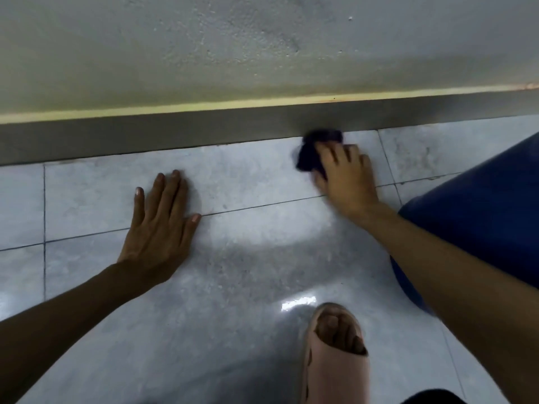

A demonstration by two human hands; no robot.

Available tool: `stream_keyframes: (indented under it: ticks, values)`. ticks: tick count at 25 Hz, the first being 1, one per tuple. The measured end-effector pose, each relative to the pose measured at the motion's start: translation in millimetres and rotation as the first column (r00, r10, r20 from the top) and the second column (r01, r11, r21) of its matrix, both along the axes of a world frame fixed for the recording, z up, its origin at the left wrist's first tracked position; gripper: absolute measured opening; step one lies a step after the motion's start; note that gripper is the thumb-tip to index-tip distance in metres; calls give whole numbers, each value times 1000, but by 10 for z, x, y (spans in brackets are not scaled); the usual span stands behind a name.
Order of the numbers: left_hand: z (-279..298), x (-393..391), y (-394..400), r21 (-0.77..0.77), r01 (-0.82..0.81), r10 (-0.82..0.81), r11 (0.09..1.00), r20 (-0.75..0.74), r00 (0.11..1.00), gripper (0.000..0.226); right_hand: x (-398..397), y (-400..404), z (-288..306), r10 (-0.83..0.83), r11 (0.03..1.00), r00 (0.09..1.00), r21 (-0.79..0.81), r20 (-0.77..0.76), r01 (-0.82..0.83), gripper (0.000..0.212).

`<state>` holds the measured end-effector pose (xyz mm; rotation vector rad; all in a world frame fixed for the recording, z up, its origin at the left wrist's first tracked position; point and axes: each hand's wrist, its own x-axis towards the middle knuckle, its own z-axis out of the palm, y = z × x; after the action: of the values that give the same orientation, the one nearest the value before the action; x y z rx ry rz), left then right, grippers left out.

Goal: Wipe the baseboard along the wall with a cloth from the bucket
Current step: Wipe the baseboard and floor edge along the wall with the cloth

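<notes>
Hands point(347, 173) — right presses cloth point(313, 153) against baseboard point(175, 132)

arms: bare, no sleeves showed | left hand point(159, 225), right hand point(345, 176): no gloves | foot: wore a chunky pink slide sandal point(335, 371)

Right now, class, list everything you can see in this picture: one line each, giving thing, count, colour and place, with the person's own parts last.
wall: one, pale grey-white, across the top.
baseboard: one, grey with a yellowish top edge, along the foot of the wall.
floor tiles: several, glossy light grey, covering the floor.
cloth: one, dark, bunched against the baseboard right of centre.
bucket: one, blue, at the right edge, partly behind the forearm.
slipper: one, pink, bottom centre, worn on a foot.
left hand: flat on the tiles, empty.
right hand: pressing the cloth.
</notes>
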<state>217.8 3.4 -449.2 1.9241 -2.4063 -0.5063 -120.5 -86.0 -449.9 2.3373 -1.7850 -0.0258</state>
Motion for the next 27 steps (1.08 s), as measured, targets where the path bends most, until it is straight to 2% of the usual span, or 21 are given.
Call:
stream_keyframes:
  ticks: [1, 2, 4, 7, 9, 12, 15, 17, 19, 20, 21, 22, 23, 25, 27]
  values:
    - [-6, 33, 9, 5, -6, 6, 1000, -6, 1000, 69, -119, -56, 9, -247, 969, 969, -2, 21, 247, 52]
    - [-12, 64, 23, 8, -11, 11, 1000, -9, 1000, 69, -203, -50, 9, -438, 899, 898, 4, 36, 439, 53]
    - [-20, 118, 60, 12, -37, 37, 999, -8, 999, 69, -212, 63, -9, -663, 748, 746, 12, 65, 664, 55]
    - [21, 174, 170, 32, -124, 125, 992, -21, 992, 71, 182, 390, -35, -775, 624, 617, 12, 137, 781, 54]
    - [50, 181, 286, 52, -185, 185, 981, -6, 983, 73, 601, 605, -17, -769, 627, 612, 36, 186, 778, 54]
    - [67, 222, 428, 104, -254, 257, 962, -9, 966, 75, 1306, 790, 19, -635, 766, 728, 94, 256, 636, 56]
    - [82, 338, 449, 121, -227, 231, 966, -24, 973, 74, 1897, 939, 71, -377, 926, 880, 108, 288, 361, 56]
    - [95, 418, 411, 121, -210, 216, 970, -38, 976, 71, 2042, 903, 158, -213, 973, 904, 160, 372, 164, 53]
    - [135, 474, 337, 166, -209, 224, 964, -74, 972, 68, 2020, 762, 289, -242, 942, 813, 330, 529, 66, 46]
    - [160, 493, 288, 200, -204, 225, 958, -87, 970, 66, 1977, 663, 376, -349, 890, 709, 454, 612, 47, 42]
    - [232, 508, 247, 219, -191, 214, 957, -88, 973, 63, 1917, 575, 521, -487, 817, 562, 576, 668, 22, 37]
    - [333, 517, 204, 226, -172, 196, 959, -87, 977, 61, 1851, 500, 695, -617, 728, 414, 685, 669, -23, 33]
    - [467, 517, 157, 234, -151, 177, 961, -93, 980, 60, 1784, 445, 892, -693, 665, 306, 743, 652, -79, 30]
    - [844, 491, 58, 277, -106, 151, 955, -147, 978, 65, 1642, 384, 1347, -741, 616, 192, 765, 644, -187, 32]
    - [1345, 442, -1, 339, -38, 121, 940, -225, 967, 77, 1519, 415, 1891, -730, 621, 138, 735, 669, -274, 39]
